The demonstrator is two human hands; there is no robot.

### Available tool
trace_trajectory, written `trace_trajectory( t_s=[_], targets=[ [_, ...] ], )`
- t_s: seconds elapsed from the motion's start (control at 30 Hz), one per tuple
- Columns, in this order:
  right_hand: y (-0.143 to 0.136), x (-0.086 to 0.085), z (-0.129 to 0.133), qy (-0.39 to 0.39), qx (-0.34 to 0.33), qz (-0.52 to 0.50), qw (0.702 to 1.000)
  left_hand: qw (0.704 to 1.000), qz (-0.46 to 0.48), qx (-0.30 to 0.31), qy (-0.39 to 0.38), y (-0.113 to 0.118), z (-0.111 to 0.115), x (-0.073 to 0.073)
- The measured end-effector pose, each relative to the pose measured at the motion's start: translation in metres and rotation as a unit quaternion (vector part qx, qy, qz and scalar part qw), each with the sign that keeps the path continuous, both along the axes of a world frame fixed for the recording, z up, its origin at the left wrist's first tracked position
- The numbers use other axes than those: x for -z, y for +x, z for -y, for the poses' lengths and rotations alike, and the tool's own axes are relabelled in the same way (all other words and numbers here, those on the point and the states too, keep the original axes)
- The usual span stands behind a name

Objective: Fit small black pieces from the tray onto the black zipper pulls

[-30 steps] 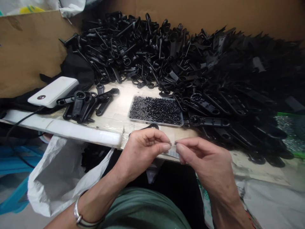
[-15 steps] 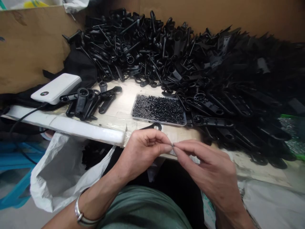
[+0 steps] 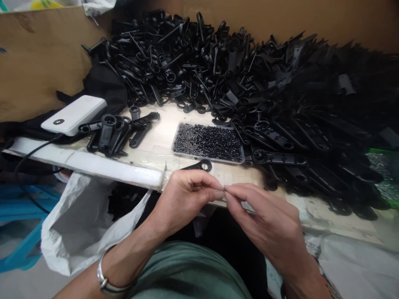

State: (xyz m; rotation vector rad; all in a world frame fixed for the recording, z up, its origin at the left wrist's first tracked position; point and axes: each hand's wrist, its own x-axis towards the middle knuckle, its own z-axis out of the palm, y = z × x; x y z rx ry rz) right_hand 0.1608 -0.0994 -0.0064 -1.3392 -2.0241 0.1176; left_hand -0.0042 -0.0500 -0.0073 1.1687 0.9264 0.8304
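My left hand (image 3: pixel 190 195) and my right hand (image 3: pixel 268 220) meet fingertip to fingertip over the front edge of the worktable. Both pinch at a tiny dark piece (image 3: pixel 224 189) between them, mostly covered by the fingers and too small to name. Just beyond my left hand lies a single black plastic arm with a ring end (image 3: pixel 205 165), partly hidden by the hand. Behind it sits a shallow clear tray (image 3: pixel 207 159) filled with tiny dark and metallic parts.
A large heap of black plastic arms (image 3: pixel 199 62) covers the back and right. Several more lie beside a white power bank (image 3: pixel 75 113) with a cable. At the right is a green container (image 3: pixel 382 174) of small shiny parts. A white sack (image 3: pixel 77 224) hangs open at lower left.
My right hand has shifted slightly left, and the fingertips have closed further around the tiny piece. My left hand has hardly moved.
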Motion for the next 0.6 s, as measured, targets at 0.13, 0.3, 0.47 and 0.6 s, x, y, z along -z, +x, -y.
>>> trace_trajectory(
  t_s=[0.13,0.3,0.47,0.6],
  targets=[
    [-0.003,0.002,-0.001,0.031,0.024,0.014,0.999,1.000,-0.018,0.010,0.016,-0.001,-0.002,0.001],
    [-0.005,0.006,-0.004,0.026,0.054,-0.012,0.998,0.988,-0.098,0.041,0.113,-0.008,0.001,0.002],
    [-0.002,0.009,-0.006,0.021,0.056,-0.029,0.998,0.835,-0.309,-0.048,0.453,-0.026,0.001,0.002],
    [-0.001,0.009,-0.007,0.019,0.044,-0.030,0.998,0.737,-0.454,-0.006,0.500,-0.032,-0.008,0.009]
  ],
)
